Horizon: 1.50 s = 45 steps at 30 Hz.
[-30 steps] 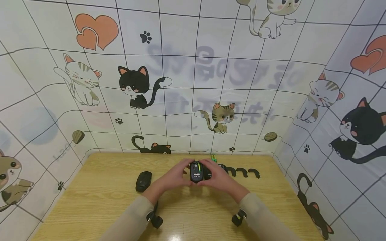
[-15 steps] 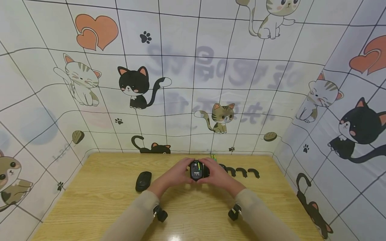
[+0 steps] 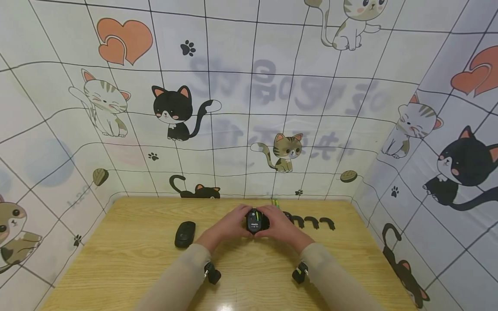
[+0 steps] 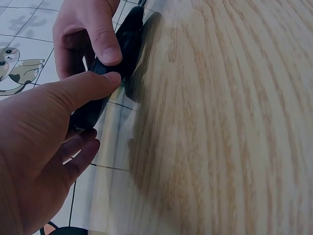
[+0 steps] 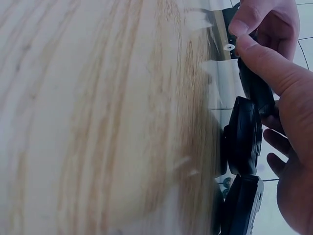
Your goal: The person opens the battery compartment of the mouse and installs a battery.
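Note:
A black computer mouse [image 3: 254,223] is held underside up between both hands near the back of the table. A yellow-green battery [image 3: 257,215] shows in its underside. My left hand [image 3: 234,223] grips the mouse from the left, its thumb along the near edge in the left wrist view. My right hand [image 3: 275,223] grips the opposite side, and the two thumbs nearly meet. Something black [image 3: 266,222] shows between the mouse and my right palm in the head view. The curled fingers behind the mouse are partly hidden.
Another black mouse [image 3: 185,234] lies on the wooden table [image 3: 136,259] at the left. Several curved black pieces [image 3: 312,222] stand in a row to the right. Green batteries [image 3: 276,203] lie behind my right hand. A cat-print cloth [image 3: 233,129] rises behind the table.
Both forearms have swung slightly inward, bringing the wrist cameras closer together. The mouse has shifted a little to the right, with both hands still gripping it.

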Tool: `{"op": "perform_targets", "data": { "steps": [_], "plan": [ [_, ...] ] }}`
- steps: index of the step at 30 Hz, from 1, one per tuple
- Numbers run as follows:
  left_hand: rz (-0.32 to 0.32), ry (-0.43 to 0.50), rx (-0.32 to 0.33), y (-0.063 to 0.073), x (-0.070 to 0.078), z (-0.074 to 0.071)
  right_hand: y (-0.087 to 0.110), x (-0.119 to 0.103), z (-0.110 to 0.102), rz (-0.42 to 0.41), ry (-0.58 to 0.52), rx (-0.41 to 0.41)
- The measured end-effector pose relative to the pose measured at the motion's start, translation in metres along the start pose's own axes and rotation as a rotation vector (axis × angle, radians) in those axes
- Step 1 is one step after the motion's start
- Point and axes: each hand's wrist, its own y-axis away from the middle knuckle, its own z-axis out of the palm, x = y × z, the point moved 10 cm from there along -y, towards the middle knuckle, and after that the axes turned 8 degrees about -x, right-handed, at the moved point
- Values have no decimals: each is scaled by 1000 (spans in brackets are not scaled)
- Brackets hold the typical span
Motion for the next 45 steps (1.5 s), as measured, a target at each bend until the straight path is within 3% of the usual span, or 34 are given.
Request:
{"op": "perform_targets", "data": {
  "steps": [12,33,45],
  "plan": [
    [-34,11,-31,-6,-4,8,-3,5,4,8,75,-23],
    [-27,-21,-22,-7,-5,9,-7,4,7,-4,158,-39],
    [-75,-44,-21,8,-8,-3,-1,2,4,38,96,2]
  ]
}}
